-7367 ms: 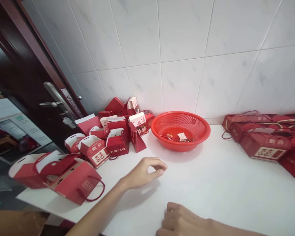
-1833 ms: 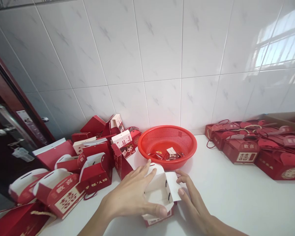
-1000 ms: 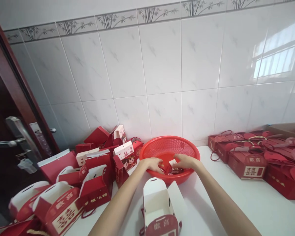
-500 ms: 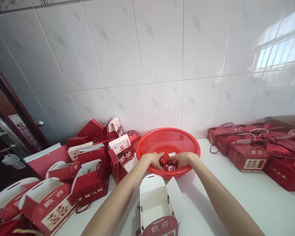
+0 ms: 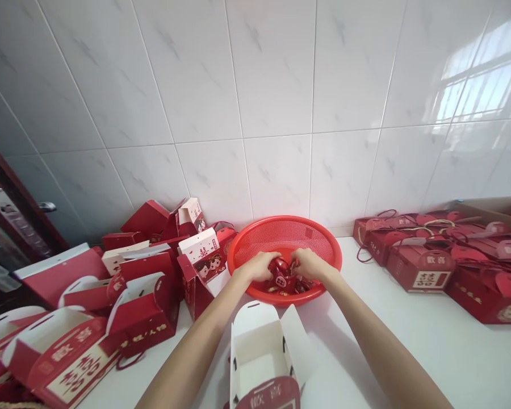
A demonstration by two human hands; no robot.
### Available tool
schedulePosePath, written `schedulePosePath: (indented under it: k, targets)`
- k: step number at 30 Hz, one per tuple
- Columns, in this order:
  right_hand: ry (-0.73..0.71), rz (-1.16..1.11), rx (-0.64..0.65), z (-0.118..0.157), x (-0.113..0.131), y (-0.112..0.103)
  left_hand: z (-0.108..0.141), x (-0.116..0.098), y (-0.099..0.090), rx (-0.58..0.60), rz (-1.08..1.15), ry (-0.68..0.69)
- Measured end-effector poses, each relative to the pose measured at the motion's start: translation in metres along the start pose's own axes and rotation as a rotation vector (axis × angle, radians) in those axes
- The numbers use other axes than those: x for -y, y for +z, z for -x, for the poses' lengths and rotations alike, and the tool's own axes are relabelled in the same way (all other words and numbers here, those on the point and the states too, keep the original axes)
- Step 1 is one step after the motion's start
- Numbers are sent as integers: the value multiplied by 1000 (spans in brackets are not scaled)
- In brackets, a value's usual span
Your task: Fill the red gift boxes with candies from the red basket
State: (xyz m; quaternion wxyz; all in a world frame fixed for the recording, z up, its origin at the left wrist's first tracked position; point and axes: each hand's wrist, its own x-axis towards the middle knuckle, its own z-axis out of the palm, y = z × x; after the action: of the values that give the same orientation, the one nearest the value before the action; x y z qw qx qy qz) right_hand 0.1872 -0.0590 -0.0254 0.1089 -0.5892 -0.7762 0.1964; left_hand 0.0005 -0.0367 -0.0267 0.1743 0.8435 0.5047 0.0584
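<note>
Both hands are inside a red plastic colander (image 5: 238,236). My left hand (image 5: 260,267) is curled around shiny red-wrapped candies (image 5: 280,272), one showing a round white print. At the right side of the bowl, my right hand (image 5: 310,264) has its fingers bent together against the same red wrappers; its fingertips are partly hidden. More small red and gold wrapped pieces lie loose in the bottom of the colander. Directly in front of the colander stands an open red gift box (image 5: 262,346) with a bare white inside, its lid flaps raised.
To the left, several open red gift boxes (image 5: 147,318) are crowded together. Closed red boxes (image 5: 421,267) with cord handles are grouped at the right, beside a brown carton (image 5: 489,205). Behind the white tabletop (image 5: 357,329) rises a tiled wall (image 5: 276,170).
My left hand has lifted slightly with red candies in it. My right hand has drawn up and inward, its fingers now closed together. The whole view has shifted a little.
</note>
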Motion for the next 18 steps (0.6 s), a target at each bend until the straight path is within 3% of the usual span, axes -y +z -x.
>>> schedulePosePath:
  k: [3,7,18]
  targets:
    - [33,-28,-133,-2,0,0,-1,1,2,-122,21,-9]
    - [80,-62,-216,-3,1,0,-3,0,3,-256,49,-61]
    - [78,-190,-322,-4,-1,0,-8,1,3,-397,120,-91]
